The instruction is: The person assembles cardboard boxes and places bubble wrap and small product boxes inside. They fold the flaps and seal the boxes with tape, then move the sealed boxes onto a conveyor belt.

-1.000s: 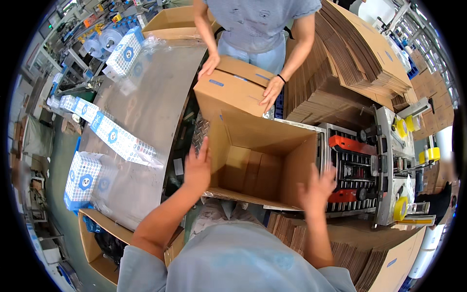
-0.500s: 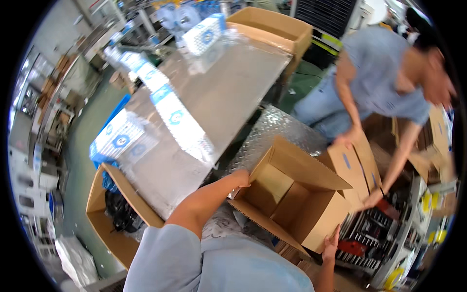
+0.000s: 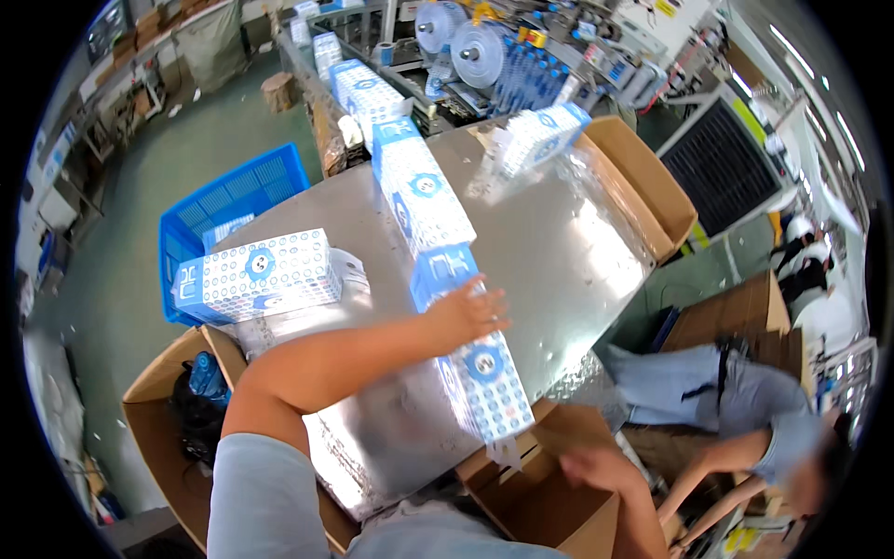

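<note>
A row of white and blue printed oblong packs crosses the metal table, end to end. My left hand (image 3: 466, 314) lies over the nearest pack (image 3: 488, 373), fingers spread, not wrapped round it. Behind that pack sits another pack (image 3: 424, 191) of the same kind. The near pack's front end reaches the table edge, just over an open cardboard box (image 3: 577, 517). My right hand (image 3: 601, 468) is at this box's opening, blurred by motion, so its grip is unclear.
The metal table (image 3: 568, 270) bears one pack (image 3: 265, 273) at left and another (image 3: 545, 135) at the far end. A blue crate (image 3: 233, 191), an open carton (image 3: 182, 447) and another carton (image 3: 643, 177) border it. A co-worker (image 3: 754, 401) bends over at right.
My left hand has left the cardboard box and moved onto the pack row. The box is now lower in view, against the table's near edge. My view has turned toward the table.
</note>
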The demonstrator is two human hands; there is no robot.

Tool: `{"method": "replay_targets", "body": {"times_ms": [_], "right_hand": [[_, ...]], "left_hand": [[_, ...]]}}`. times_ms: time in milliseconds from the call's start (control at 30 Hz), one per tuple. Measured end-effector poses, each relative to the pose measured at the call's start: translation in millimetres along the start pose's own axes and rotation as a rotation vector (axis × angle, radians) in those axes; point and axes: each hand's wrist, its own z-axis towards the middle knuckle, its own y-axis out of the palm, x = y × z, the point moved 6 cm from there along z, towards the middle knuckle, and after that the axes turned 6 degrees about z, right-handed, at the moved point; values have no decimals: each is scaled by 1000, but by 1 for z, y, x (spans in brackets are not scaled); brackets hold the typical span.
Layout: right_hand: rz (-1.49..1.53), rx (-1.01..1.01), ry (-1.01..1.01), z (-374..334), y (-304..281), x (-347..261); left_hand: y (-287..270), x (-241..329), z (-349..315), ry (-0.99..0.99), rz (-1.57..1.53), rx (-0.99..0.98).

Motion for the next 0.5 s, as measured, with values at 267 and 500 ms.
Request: {"method": "replay_targets", "body": {"times_ms": [267,500], "right_hand": [[-224,697,-145,409,-102,-220],[-521,776,-44,398,-71,-207]], "left_hand": [[-13,3,-17,-214,-305,-636],[-23,55,-13,-388,-225,-411]]}}
